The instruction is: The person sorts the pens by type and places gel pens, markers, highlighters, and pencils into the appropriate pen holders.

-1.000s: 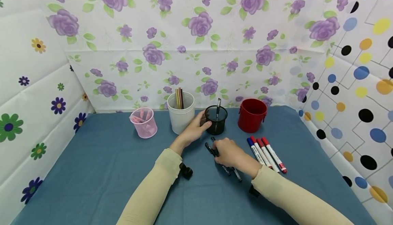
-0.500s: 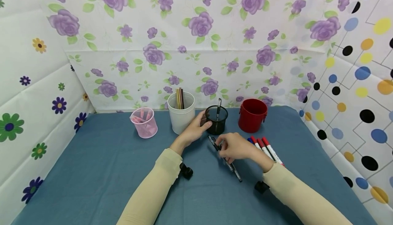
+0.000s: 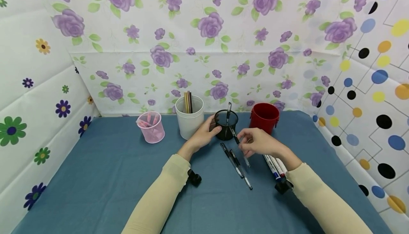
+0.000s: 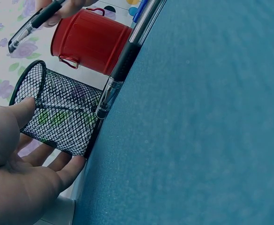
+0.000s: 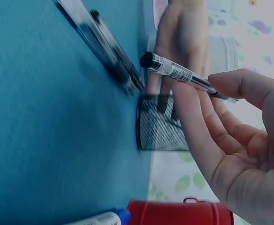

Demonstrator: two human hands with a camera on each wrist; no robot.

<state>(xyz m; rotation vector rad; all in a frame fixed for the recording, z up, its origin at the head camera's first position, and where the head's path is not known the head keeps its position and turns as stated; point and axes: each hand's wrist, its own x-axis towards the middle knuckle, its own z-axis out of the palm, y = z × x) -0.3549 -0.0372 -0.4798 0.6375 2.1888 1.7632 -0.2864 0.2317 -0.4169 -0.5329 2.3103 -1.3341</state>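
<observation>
L hand point(image 3: 199, 137) has thumb & fingers clasped round blk mesh cup point(image 3: 225, 134), one pen point(image 3: 228, 112) standing in it; R hand point(image 3: 261, 142) pinches another pen point(image 5: 180, 73) btwn thumb & fingers, tilted, nr cup; other pens point(image 3: 231, 160) lie on blue cloth point(image 3: 124, 180)

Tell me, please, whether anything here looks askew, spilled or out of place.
Nothing looks spilled or damaged; at most, the loose black pens on the blue cloth seem out of place, since a similar pen stands in the mesh cup.
</observation>
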